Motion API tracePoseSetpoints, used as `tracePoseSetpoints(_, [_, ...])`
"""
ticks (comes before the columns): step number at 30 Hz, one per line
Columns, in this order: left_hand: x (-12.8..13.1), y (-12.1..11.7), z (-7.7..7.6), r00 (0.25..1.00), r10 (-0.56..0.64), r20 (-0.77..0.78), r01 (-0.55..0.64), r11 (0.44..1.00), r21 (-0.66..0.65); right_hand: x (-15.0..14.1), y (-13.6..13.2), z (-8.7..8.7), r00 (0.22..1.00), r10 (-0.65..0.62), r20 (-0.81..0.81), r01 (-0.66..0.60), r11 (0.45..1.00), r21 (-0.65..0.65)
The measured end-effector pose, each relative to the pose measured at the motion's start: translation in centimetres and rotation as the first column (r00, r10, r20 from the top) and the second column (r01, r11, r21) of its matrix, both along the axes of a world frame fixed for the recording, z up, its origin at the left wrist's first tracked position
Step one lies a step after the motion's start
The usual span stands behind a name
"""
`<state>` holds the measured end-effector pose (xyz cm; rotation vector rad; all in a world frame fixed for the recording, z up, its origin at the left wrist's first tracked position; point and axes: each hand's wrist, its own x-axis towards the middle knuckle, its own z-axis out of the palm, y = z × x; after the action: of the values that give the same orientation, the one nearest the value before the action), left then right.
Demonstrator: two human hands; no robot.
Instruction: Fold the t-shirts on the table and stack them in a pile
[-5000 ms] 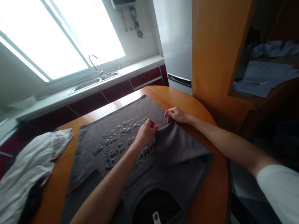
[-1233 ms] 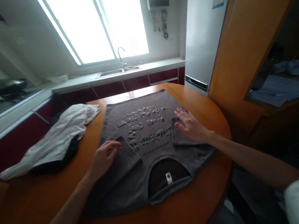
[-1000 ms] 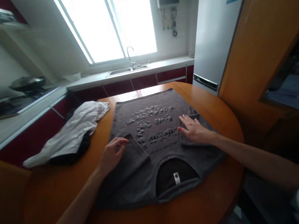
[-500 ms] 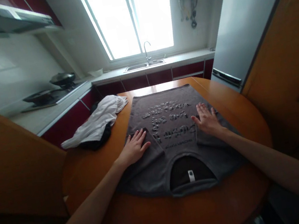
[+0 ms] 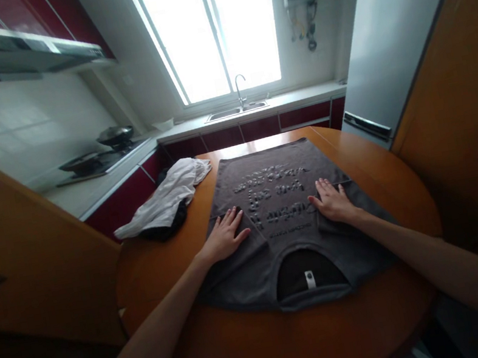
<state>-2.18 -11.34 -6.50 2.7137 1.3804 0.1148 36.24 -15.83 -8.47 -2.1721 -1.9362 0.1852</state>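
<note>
A dark grey T-shirt [image 5: 293,238] with raised lettering lies spread on the wooden table, its neckline and white label towards me. Both sleeves are folded inward over the shirt's front. My left hand [image 5: 224,237] rests flat on the left sleeve, fingers spread. On the right sleeve lies my right hand [image 5: 334,202], also flat with its thumb apart. Neither hand grips the cloth. Parts of the sleeves are hidden under the hands and forearms.
The round wooden table [image 5: 304,340] carries a heap of white and black clothes [image 5: 168,199] at its left. Beyond stand a counter with a sink [image 5: 237,111], a stove with pans [image 5: 115,136] and a fridge [image 5: 396,21]. Wooden panels flank both sides.
Since the oldest frame the right sleeve has been laid inward and my hands have parted from it. My left hand has moved onto the left sleeve and flattened. The view has turned left.
</note>
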Motion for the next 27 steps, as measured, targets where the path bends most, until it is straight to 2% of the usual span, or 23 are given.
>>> tracePoseSetpoints(10, [-0.05, 0.19, 0.07, 1.000, 0.004, 0.001, -0.004, 1.000, -0.022, 0.02, 0.11, -0.28, 1.000, -0.006, -0.010, 0.006, 1.000, 0.006])
tracePoseSetpoints(27, [-0.07, 0.18, -0.44, 1.000, 0.014, 0.028, -0.015, 1.000, 0.026, 0.01, 0.16, -0.24, 1.000, 0.001, 0.001, -0.001, 1.000, -0.005])
